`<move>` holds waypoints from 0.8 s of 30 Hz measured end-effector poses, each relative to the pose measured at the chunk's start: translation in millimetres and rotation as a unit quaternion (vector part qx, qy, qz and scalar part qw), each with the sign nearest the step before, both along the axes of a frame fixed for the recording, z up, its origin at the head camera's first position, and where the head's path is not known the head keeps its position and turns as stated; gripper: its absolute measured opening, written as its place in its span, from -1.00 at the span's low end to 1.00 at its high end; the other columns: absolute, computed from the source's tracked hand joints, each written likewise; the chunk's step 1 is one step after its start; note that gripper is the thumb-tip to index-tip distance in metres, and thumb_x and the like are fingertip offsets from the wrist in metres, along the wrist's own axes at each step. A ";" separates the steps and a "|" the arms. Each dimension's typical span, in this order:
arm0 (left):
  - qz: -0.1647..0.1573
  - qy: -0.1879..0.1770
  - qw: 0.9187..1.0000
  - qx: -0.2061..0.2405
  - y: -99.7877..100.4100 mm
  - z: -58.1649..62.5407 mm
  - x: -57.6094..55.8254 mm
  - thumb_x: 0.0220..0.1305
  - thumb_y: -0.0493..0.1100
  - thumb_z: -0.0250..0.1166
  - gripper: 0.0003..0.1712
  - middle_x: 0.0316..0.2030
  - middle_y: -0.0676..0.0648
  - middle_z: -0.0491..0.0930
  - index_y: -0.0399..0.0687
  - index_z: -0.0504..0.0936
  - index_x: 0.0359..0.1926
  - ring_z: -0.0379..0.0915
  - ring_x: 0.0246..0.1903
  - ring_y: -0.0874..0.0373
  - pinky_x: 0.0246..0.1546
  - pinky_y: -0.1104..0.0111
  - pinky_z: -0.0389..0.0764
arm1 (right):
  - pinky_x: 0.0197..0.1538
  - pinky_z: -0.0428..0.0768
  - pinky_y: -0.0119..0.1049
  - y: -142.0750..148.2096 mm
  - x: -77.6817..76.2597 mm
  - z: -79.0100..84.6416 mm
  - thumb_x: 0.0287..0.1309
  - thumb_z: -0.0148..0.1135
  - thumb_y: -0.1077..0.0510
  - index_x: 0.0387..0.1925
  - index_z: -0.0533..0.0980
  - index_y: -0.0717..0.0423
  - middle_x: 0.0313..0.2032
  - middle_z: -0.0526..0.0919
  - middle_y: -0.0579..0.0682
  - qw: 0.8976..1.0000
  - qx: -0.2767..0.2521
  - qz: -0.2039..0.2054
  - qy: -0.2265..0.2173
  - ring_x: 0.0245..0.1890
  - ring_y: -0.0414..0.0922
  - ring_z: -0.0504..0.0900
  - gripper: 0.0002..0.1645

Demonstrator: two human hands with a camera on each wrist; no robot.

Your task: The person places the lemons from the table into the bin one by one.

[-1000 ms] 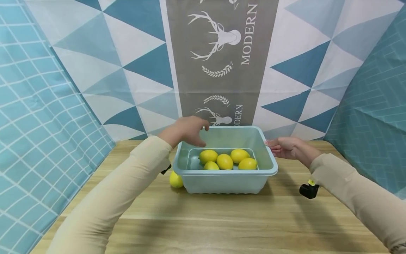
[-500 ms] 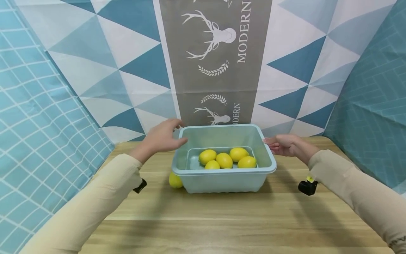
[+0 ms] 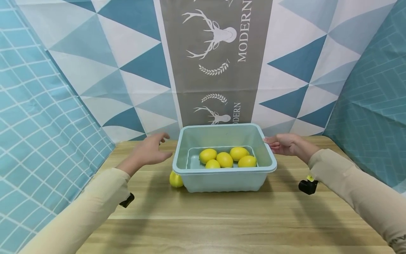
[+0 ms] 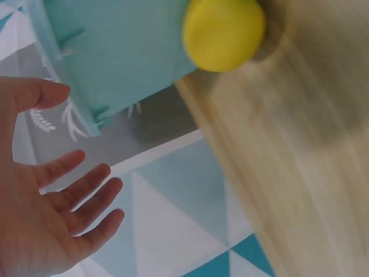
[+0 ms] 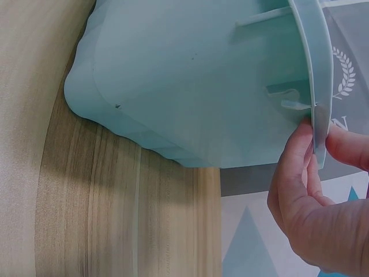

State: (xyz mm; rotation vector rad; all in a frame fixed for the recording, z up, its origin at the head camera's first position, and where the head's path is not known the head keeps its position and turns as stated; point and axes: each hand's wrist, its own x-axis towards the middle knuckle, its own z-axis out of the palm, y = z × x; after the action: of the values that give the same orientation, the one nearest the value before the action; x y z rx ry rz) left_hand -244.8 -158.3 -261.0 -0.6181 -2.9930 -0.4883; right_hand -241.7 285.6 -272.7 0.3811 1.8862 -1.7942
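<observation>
My right hand pinches the rim of the pale blue tub at its far right corner; the right wrist view shows my thumb on one side of the lip and my fingers curled under the other. My left hand is off the tub, just beside its left wall, palm toward it, holding nothing. In the left wrist view its fingers are spread and nearly straight, with clear space between them and the tub's corner.

The tub sits flat on the wooden table, near the table's far edge. Five lemons lie in the tub's bottom, bunched toward the right half and touching one another; the left part of the floor is bare. One more lemon, the stray lemon, rests on the table outside the tub, against its near left corner, below my left hand. The left wrist view shows that same stray lemon touching the tub's outer wall.

Behind the tub hangs a patterned cloth with blue and white triangles and a grey strip bearing a deer head and the word MODERN. Teal grid-patterned panels stand to either side of the tub.
</observation>
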 end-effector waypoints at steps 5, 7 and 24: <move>0.035 0.021 0.999 -0.025 -4.7 -19.1 2.4 0.14 0.10 0.25 -0.34 0.10 -0.30 0.54 -0.16 0.42 0.19 0.54 0.00 -0.21 -0.25 0.01 0.61 | -0.11 0.65 -0.49 0.5 -0.5 0.1 0.27 0.19 0.17 -0.06 0.35 0.14 -0.40 0.58 -0.13 1.000 -0.002 0.000 -0.002 -0.36 -0.29 0.60 -0.72; 0.046 0.023 0.998 -0.031 -5.4 -26.8 3.8 0.13 0.12 0.25 -0.32 0.07 -0.30 0.56 -0.19 0.44 0.18 0.55 -0.02 -0.20 -0.28 0.03 0.61 | -0.10 0.65 -0.48 0.5 -0.7 0.0 0.27 0.19 0.17 -0.05 0.35 0.13 -0.40 0.59 -0.14 1.000 -0.001 0.003 -0.002 -0.35 -0.29 0.60 -0.71; 0.072 -0.063 0.995 0.010 13.9 -77.5 6.7 -0.04 0.02 0.33 -0.47 -0.37 -0.13 0.61 -0.23 0.56 -0.09 0.46 -0.40 0.06 -0.46 0.31 0.46 | -0.13 0.65 -0.50 0.3 -0.3 1.8 0.28 0.17 0.17 -0.07 0.37 0.14 -0.41 0.61 -0.13 1.000 0.004 0.015 0.001 -0.37 -0.29 0.62 -0.75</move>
State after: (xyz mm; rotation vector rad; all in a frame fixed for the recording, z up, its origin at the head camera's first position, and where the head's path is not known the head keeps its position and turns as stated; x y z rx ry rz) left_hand -238.1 -144.5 -338.5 -0.3803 -3.1169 -0.5677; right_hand -242.0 285.9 -270.9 0.3532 1.8916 -1.7675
